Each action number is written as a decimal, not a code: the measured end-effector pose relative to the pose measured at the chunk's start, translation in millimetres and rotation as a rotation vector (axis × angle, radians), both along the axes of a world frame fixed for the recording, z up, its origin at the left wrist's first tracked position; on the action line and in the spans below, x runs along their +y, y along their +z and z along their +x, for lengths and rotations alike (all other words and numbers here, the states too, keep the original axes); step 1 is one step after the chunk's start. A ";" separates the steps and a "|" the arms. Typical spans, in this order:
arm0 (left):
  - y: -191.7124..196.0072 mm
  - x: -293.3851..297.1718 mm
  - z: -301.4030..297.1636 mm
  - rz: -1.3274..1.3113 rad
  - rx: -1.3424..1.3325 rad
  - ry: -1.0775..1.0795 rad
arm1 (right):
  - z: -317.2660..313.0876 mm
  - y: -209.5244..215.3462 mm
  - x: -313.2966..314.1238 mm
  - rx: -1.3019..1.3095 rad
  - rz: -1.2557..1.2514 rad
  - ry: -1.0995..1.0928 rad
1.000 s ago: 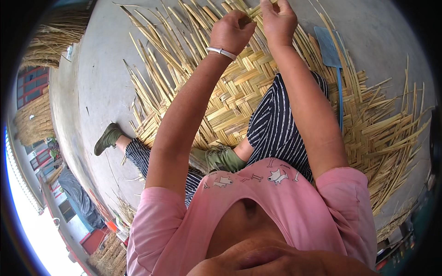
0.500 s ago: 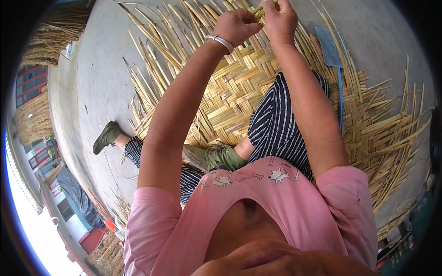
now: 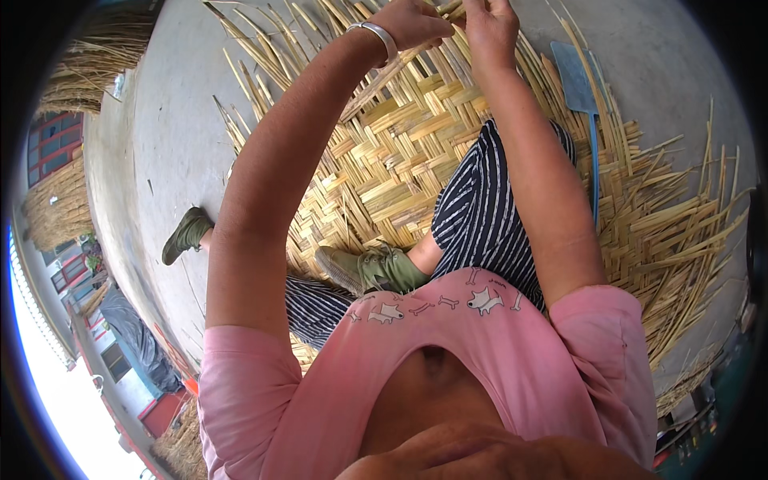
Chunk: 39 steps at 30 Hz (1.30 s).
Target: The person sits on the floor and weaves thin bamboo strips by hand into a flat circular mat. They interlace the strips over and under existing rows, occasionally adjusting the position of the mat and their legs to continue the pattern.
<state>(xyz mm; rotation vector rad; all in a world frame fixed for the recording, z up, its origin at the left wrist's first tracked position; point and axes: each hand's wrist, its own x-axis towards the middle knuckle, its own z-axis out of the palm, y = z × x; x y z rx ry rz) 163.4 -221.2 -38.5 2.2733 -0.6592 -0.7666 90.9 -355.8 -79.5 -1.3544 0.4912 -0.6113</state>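
A herringbone-woven mat of flat, straw-coloured reed strips (image 3: 396, 164) lies on the ground in front of me. At its far edge, my left hand (image 3: 412, 26), with a silver bangle on the wrist, is closed on a reed strip (image 3: 456, 13). Close beside it on the right, my right hand (image 3: 490, 34) has its fingers bent in a pinch on the strips there. The picture's upper edge cuts off part of both hands, so the fingertips are not fully seen. Unwoven strip ends (image 3: 268, 52) fan out from the mat at the far left.
A blue fly swatter (image 3: 574, 78) lies on the right side of the mat. Loose strips (image 3: 680, 224) stick out at the far right. My green shoe (image 3: 376, 270) and striped trouser leg (image 3: 492, 212) rest on the mat. Straw bundles (image 3: 60, 200) stand at the left.
My left hand has moved a little up and left, and its forearm has swung outward. My right hand has shifted slightly down and stays close to it.
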 end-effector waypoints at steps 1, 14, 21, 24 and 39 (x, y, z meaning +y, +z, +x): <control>0.7 0.8 -1.3 -0.017 0.024 0.030 | 1.1 -1.9 0.0 -0.010 -0.012 -0.002; -6.8 14.3 -11.8 -0.233 -0.080 0.011 | 7.8 -12.5 -4.1 -0.106 0.413 0.072; -3.5 21.8 -1.4 -0.204 0.029 -0.031 | 6.1 -14.3 -5.9 -0.187 0.861 0.158; -3.5 19.9 -11.6 -0.280 -0.117 -0.017 | 8.3 -16.9 -7.2 -0.194 0.861 0.182; -19.9 -3.3 -27.5 -0.119 -0.456 0.173 | 9.4 -54.9 -18.8 -0.269 1.203 0.165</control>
